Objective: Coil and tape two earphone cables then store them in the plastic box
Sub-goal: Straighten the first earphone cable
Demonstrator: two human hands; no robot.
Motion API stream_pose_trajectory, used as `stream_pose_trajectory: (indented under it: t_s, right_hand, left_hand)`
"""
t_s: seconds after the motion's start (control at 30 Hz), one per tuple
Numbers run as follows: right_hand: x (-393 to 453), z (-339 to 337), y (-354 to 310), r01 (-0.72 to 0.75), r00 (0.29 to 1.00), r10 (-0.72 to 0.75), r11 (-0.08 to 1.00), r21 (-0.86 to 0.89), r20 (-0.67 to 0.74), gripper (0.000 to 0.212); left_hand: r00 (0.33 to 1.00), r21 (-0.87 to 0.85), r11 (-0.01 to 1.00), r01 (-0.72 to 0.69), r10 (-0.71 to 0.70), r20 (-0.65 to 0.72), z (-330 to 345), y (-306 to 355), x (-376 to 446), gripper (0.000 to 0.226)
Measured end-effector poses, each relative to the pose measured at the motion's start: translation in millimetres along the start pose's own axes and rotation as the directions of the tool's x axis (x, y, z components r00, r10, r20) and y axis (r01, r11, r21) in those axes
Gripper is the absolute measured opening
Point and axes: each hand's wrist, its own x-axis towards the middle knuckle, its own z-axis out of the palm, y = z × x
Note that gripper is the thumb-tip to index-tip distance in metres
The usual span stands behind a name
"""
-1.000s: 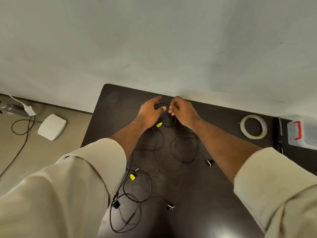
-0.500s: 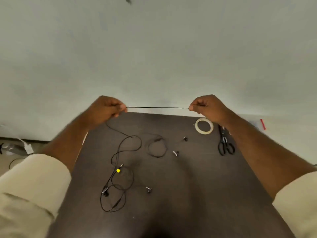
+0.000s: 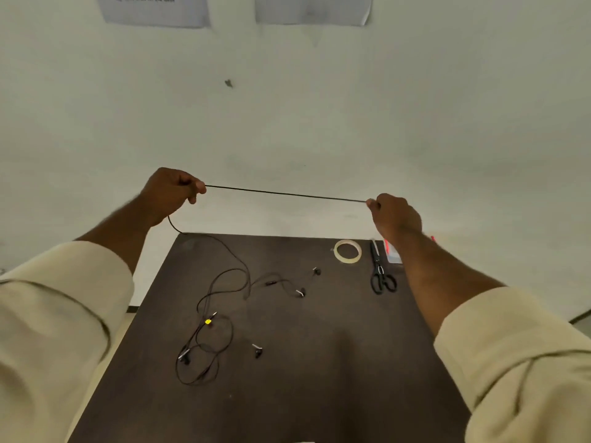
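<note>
now | left hand point(image 3: 169, 195) and right hand point(image 3: 395, 215) each pinch earphone cable point(image 3: 284, 194) taut between them | advice: wind even loops toward left hand, keep slack untangled below

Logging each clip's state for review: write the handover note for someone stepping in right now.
Left hand and right hand each pinch the first earphone cable, stretched taut between them above the table; its slack trails down onto the table.
Second earphone cable lies loose near the left edge.
Tape roll, scissors and plastic box, partly hidden by the right arm, sit at the far right.
Done: nothing coiled or taped.
Left: coil, tape and box both.
</note>
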Motion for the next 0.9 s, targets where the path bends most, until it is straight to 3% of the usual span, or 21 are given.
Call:
stream_pose_trajectory:
  t_s: [0.1, 0.2, 0.27, 0.37, 0.43, 0.5, 0.53, 0.6, 0.67, 0.73, 0.83, 0.9]
  right_hand:
    - [-10.1, -5.0, 0.3, 0.003, 0.999, -0.008, 0.994, -0.112, -0.045, 0.046]
    - [-18.6, -7.0, 15.6, -0.153, 0.986, 0.159, 0.983, -0.102, 0.047, 0.046]
    - [-25.8, -0.4, 16.7, -0.239, 0.961, 0.244, 0.970, -0.055, 0.132, 0.043]
    - [-37.9, 12.3, 5.9, -0.291, 0.938, 0.289, 0.957, -0.018, 0.194, 0.038]
    - [-43.8, 18.4, 3.8, -0.330, 0.914, 0.332, 0.943, -0.046, 0.232, 0.036]
    - [-46.6, 19.0, -5.2, -0.338, 0.908, 0.346, 0.938, -0.073, 0.236, 0.035]
    - [-45.7, 18.1, -15.5, -0.313, 0.924, 0.311, 0.949, -0.025, 0.225, 0.035]
    - [-43.5, 18.1, -48.7, -0.182, 0.971, 0.129, 0.944, 0.277, 0.199, 0.027]
    - [-49.5, 15.9, -96.7, -0.138, 0.968, -0.039, 0.745, 0.652, 0.249, 0.013]
    - [-57.9, 15.5, -137.2, -0.233, 0.922, -0.169, 0.476, 0.848, 0.348, 0.010]
    - [-62.8, 23.0, -160.3, -0.379, 0.882, -0.225, 0.178, 0.908, 0.413, 0.016]
    - [-64.3, 25.2, -161.6, -0.417, 0.879, -0.205, 0.107, 0.903, 0.430, 0.016]
  left_hand:
    - [0.999, 0.022, 1.000, 0.003, -0.002, -0.050, -10.8, 4.8, 0.2, 0.016]
    - [0.999, 0.206, 0.978, -0.016, 0.024, -0.038, -20.8, 10.2, -2.2, 0.034]
    - [0.997, 0.213, 0.976, -0.050, 0.035, 0.076, -12.7, 25.2, -7.4, 0.037]
    - [0.949, 0.087, 0.996, 0.022, -0.048, 0.310, 5.0, 46.5, -17.3, 0.044]
    - [0.913, 0.093, 0.995, -0.033, -0.008, 0.407, 13.0, 55.8, -20.2, 0.027]
    - [0.909, 0.086, 0.992, -0.090, 0.047, 0.414, 18.7, 62.4, -21.3, 0.016]
    - [0.911, 0.063, 0.992, -0.106, 0.071, 0.406, 23.3, 66.4, -21.7, 0.013]
    - [0.914, 0.033, 0.989, -0.141, 0.118, 0.389, 36.3, 75.6, -23.3, 0.016]
    - [0.915, 0.057, 0.981, -0.184, 0.150, 0.374, 51.9, 84.0, -25.3, 0.023]
    - [0.919, 0.111, 0.969, -0.222, 0.170, 0.356, 66.3, 88.0, -28.2, 0.022]
    - [0.941, 0.147, 0.962, -0.230, 0.182, 0.285, 78.0, 86.9, -31.5, 0.012]
    - [0.956, 0.125, 0.968, -0.216, 0.184, 0.230, 79.1, 83.4, -31.7, 0.014]
